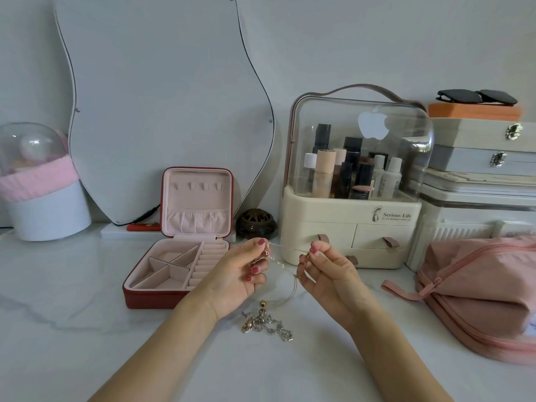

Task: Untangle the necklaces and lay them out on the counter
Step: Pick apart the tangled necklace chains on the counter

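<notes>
Chain, thin and gold, stretches between both raised hands above the bench; left hand and right hand each pinch it. Best to tease slowly, keeping slack, since the hanging strands reach the knotted pile below.

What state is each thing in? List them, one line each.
Left hand: pinching the thin chain.
Right hand: pinching the thin chain.
Thin chain: lifted, stretched between hands.
Tangled necklaces: heaped on counter.
Jewelry box: open.
Pink pouch: zipped shut.
</notes>
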